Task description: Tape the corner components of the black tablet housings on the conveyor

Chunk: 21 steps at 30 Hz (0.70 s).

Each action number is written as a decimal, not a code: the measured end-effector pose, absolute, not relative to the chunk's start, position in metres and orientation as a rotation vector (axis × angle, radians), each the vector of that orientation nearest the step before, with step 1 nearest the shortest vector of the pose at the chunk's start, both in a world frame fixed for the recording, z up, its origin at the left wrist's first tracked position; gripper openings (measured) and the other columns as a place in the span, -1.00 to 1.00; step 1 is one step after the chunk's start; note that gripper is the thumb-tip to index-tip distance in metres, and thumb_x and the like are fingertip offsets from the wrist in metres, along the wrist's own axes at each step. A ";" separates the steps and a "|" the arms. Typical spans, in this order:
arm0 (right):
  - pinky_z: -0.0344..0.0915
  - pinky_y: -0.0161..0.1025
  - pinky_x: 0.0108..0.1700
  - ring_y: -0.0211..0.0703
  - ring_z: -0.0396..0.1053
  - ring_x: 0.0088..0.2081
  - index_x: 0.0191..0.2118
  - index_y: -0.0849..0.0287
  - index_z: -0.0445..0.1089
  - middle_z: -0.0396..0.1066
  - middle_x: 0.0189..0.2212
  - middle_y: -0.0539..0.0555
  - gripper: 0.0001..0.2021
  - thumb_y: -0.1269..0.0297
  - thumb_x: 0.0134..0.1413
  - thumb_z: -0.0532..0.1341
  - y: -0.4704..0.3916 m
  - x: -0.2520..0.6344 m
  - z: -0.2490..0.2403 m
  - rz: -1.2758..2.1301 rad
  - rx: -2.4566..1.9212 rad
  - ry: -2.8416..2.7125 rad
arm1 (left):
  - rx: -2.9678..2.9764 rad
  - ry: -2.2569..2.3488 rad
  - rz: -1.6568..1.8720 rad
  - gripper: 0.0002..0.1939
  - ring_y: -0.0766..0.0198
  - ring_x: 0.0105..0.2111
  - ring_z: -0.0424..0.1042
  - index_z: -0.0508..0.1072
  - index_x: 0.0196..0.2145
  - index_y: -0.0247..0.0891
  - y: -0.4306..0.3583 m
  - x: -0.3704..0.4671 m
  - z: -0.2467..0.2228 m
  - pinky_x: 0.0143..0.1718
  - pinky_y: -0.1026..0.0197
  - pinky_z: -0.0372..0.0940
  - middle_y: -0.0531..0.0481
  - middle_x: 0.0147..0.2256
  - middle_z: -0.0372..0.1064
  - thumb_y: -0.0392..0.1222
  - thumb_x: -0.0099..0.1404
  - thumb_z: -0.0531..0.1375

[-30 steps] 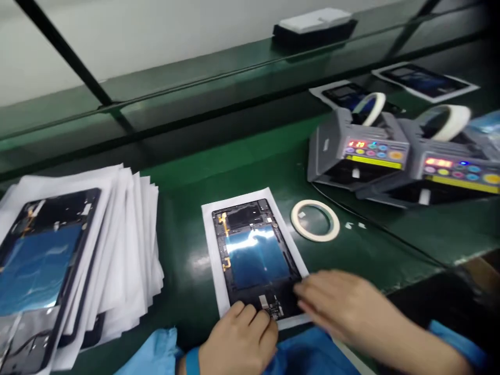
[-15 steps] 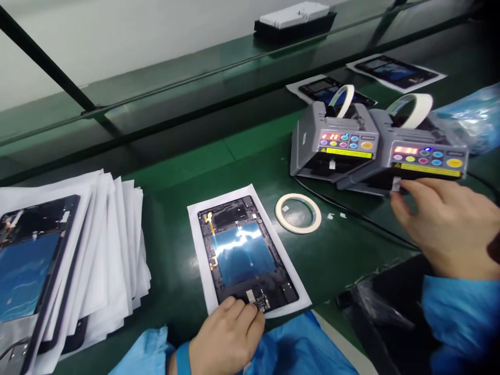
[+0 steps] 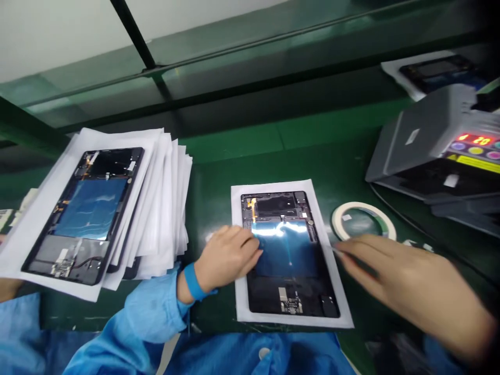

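Observation:
An opened tablet (image 3: 289, 291) with a shiny blue battery area lies on a white sheet (image 3: 242, 310) before me. My left hand (image 3: 230, 255) is curled against the tablet's left edge, fingertips on it. Over the right edge of the sheet, my right hand (image 3: 406, 281), blurred by motion, pinches a small pale piece of tape (image 3: 336, 251) between thumb and fingers. A roll of cream tape (image 3: 338, 221) lies flat just beyond my right fingers. Farther right stands a grey tape dispenser (image 3: 422, 130), a cut white piece showing at its front.
At left, another opened tablet (image 3: 89, 208) tops a stack of white sheets (image 3: 175, 203) and tablets. A co-worker's sleeve (image 3: 17, 328) and part of a hand show below it. A black cable (image 3: 394, 209) crosses the green table. Another tablet (image 3: 441, 73) lies behind the dispenser.
My right hand has come from the dispenser to the tablet with the tape piece. My left hand has shifted from the tablet's bottom edge to its left edge. The view has swung left.

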State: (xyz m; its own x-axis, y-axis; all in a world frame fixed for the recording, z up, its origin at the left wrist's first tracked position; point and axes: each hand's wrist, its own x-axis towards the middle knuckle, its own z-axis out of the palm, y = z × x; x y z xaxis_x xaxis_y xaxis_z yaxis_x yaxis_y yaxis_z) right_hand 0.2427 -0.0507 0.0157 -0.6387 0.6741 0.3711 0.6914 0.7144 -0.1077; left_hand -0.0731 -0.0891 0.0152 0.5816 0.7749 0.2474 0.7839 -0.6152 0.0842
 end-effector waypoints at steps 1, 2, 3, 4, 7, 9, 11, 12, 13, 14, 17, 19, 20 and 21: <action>0.21 -0.30 -0.35 -0.32 0.41 -0.38 -0.25 0.12 0.47 0.51 -0.31 -0.03 -0.77 0.23 0.38 0.09 -0.045 0.220 0.019 -0.063 -0.953 -2.560 | -2.723 -1.397 -0.359 -0.74 0.17 -0.25 0.40 0.47 -0.22 -0.29 -0.080 -0.075 0.012 -0.30 0.13 0.22 -0.07 -0.24 0.45 -0.09 0.51 0.08; 0.20 -0.29 -0.36 -0.32 0.41 -0.39 -0.24 0.14 0.47 0.50 -0.33 -0.03 -0.78 0.28 0.37 0.09 -0.038 0.199 0.021 -0.075 -0.881 -2.563 | -2.690 -1.432 -0.316 -0.74 0.13 -0.19 0.41 0.47 -0.18 -0.30 -0.072 -0.077 0.009 -0.26 0.12 0.24 -0.10 -0.17 0.46 -0.05 0.49 0.12; 0.18 -0.28 -0.38 -0.32 0.41 -0.39 -0.23 0.14 0.47 0.50 -0.33 -0.03 -0.81 0.31 0.35 0.11 -0.029 0.180 0.022 -0.103 -0.846 -2.551 | -2.663 -1.462 -0.288 -0.73 0.09 -0.12 0.40 0.47 -0.14 -0.31 -0.064 -0.078 0.005 -0.21 0.10 0.25 -0.13 -0.10 0.45 -0.02 0.47 0.16; 0.16 -0.28 -0.40 -0.32 0.41 -0.39 -0.21 0.15 0.47 0.51 -0.32 -0.03 -0.83 0.33 0.33 0.12 -0.020 0.163 0.021 -0.128 -0.850 -2.524 | -2.644 -1.493 -0.268 -0.69 0.05 -0.05 0.39 0.46 -0.09 -0.32 -0.058 -0.078 0.002 -0.15 0.09 0.26 -0.15 -0.02 0.43 0.01 0.44 0.19; 0.11 -0.27 -0.43 -0.32 0.41 -0.39 -0.16 0.15 0.49 0.52 -0.28 -0.01 -0.84 0.33 0.29 0.15 0.006 0.126 0.007 -0.173 -0.929 -2.458 | -2.646 -1.571 -0.219 -0.54 -0.01 0.09 0.32 0.40 0.06 -0.35 -0.046 -0.080 -0.006 0.00 0.03 0.25 -0.21 0.10 0.36 0.09 0.41 0.22; 0.09 -0.27 -0.44 -0.32 0.39 -0.41 -0.16 0.15 0.50 0.52 -0.30 0.00 -0.83 0.33 0.27 0.15 0.017 0.112 -0.006 -0.174 -0.969 -2.442 | -2.689 -1.611 -0.177 -0.49 0.00 0.08 0.32 0.39 0.09 -0.37 -0.043 -0.082 -0.010 0.02 0.02 0.25 -0.22 0.10 0.34 0.13 0.43 0.18; 0.07 -0.27 -0.45 -0.32 0.38 -0.42 -0.17 0.17 0.50 0.52 -0.33 0.00 -0.84 0.34 0.27 0.16 0.021 0.106 -0.017 -0.165 -0.973 -2.442 | -2.729 -1.629 -0.169 -0.48 0.00 0.06 0.32 0.39 0.10 -0.36 -0.042 -0.083 -0.012 0.02 0.01 0.24 -0.22 0.10 0.34 0.15 0.45 0.14; 0.07 -0.28 -0.45 -0.31 0.39 -0.42 -0.18 0.18 0.50 0.52 -0.34 0.01 -0.84 0.34 0.27 0.16 0.021 0.105 -0.021 -0.156 -0.972 -2.444 | -2.742 -1.628 -0.180 -0.48 0.00 0.06 0.32 0.39 0.10 -0.36 -0.042 -0.083 -0.013 0.02 0.00 0.24 -0.22 0.10 0.33 0.15 0.45 0.14; 0.07 -0.28 -0.45 -0.31 0.39 -0.41 -0.18 0.18 0.50 0.52 -0.34 0.01 -0.85 0.34 0.27 0.17 0.021 0.105 -0.025 -0.149 -0.972 -2.448 | -2.750 -1.623 -0.197 -0.48 -0.01 0.07 0.31 0.39 0.11 -0.36 -0.042 -0.084 -0.014 0.03 -0.01 0.23 -0.23 0.11 0.33 0.14 0.46 0.13; 0.08 -0.29 -0.44 -0.31 0.39 -0.40 -0.18 0.19 0.49 0.53 -0.34 0.01 -0.86 0.34 0.26 0.18 0.021 0.105 -0.027 -0.147 -0.974 -2.454 | -2.752 -1.619 -0.217 -0.48 -0.02 0.08 0.30 0.39 0.11 -0.37 -0.042 -0.084 -0.015 0.04 -0.01 0.22 -0.23 0.12 0.32 0.14 0.46 0.12; 0.13 -0.31 -0.40 -0.30 0.42 -0.37 -0.18 0.17 0.48 0.54 -0.31 -0.01 -0.88 0.32 0.27 0.20 0.020 0.107 -0.030 -0.182 -0.979 -2.490 | -2.756 -1.619 -0.265 -0.50 -0.01 0.07 0.30 0.39 0.11 -0.36 -0.042 -0.084 -0.017 0.03 -0.01 0.21 -0.22 0.11 0.34 0.13 0.48 0.10; 0.15 -0.31 -0.38 -0.29 0.43 -0.37 -0.18 0.16 0.48 0.54 -0.30 -0.02 -0.89 0.31 0.27 0.20 0.020 0.107 -0.030 -0.210 -0.992 -2.513 | -2.756 -1.623 -0.297 -0.51 0.00 0.06 0.30 0.40 0.10 -0.36 -0.041 -0.084 -0.018 0.03 0.00 0.21 -0.21 0.11 0.35 0.11 0.48 0.09; 0.15 -0.30 -0.38 -0.29 0.43 -0.37 -0.18 0.15 0.48 0.54 -0.30 -0.02 -0.89 0.30 0.27 0.20 0.020 0.107 -0.030 -0.214 -0.995 -2.518 | -2.754 -1.621 -0.311 -0.52 0.00 0.06 0.30 0.40 0.10 -0.36 -0.041 -0.084 -0.018 0.03 0.00 0.20 -0.21 0.11 0.35 0.11 0.48 0.09; 0.15 -0.30 -0.39 -0.28 0.43 -0.37 -0.17 0.16 0.47 0.54 -0.30 -0.01 -0.89 0.31 0.26 0.21 0.021 0.107 -0.030 -0.216 -0.995 -2.520 | -2.755 -1.619 -0.318 -0.52 -0.01 0.06 0.30 0.40 0.10 -0.36 -0.041 -0.084 -0.018 0.03 0.00 0.20 -0.21 0.11 0.35 0.10 0.48 0.09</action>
